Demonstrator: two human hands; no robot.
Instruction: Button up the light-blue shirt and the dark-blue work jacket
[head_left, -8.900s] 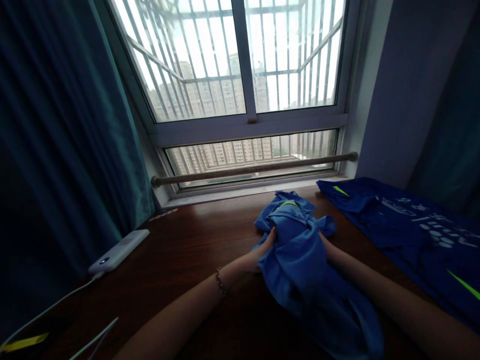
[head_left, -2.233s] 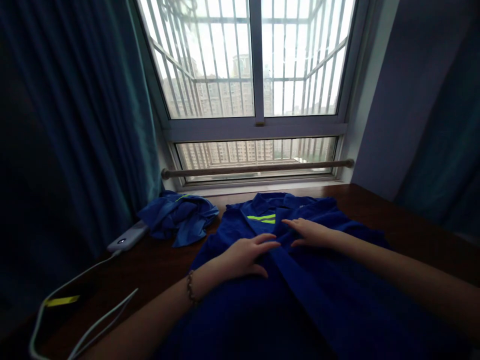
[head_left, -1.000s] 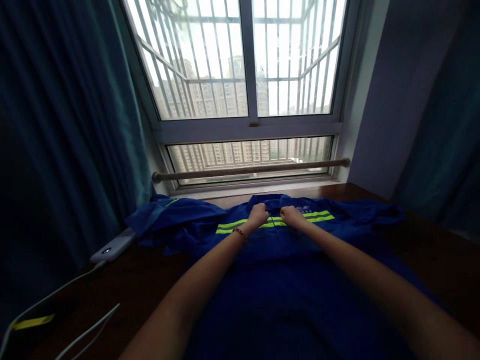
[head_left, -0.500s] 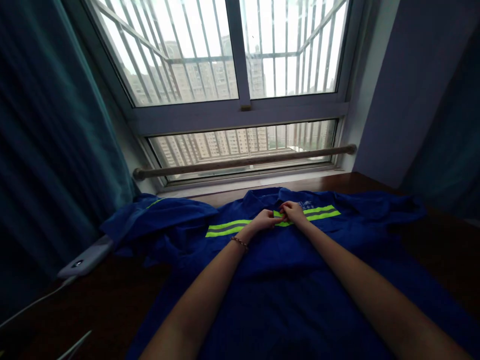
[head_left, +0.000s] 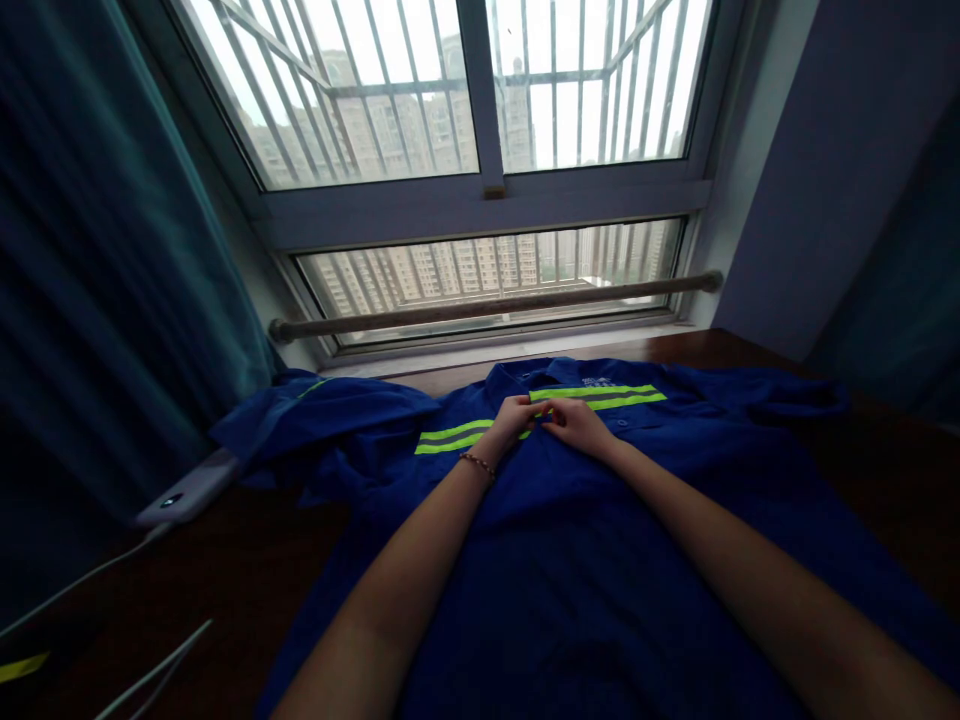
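Observation:
A blue work jacket (head_left: 585,530) with yellow-green reflective strips lies spread out, collar toward the window. At the middle of its chest, my left hand (head_left: 516,415) pinches the front edge of the cloth beside the strip. A beaded bracelet (head_left: 478,464) circles that wrist. My right hand (head_left: 576,425) is closed on the same edge, its fingertips meeting those of the left. What sits between the fingertips is too small to make out. White lettering (head_left: 598,381) shows on the chest above the right-hand strip.
The jacket rests on a dark wooden surface (head_left: 690,347) below a barred window. A wooden rail (head_left: 495,308) crosses in front of the lower pane. To the left are a white device (head_left: 187,490) with a cable (head_left: 82,580) and a teal curtain (head_left: 135,250).
My right hand has shifted slightly left and down, off the strip to just below it. The strip's right part now lies over toward the left hand. The camera view has tilted a little downward.

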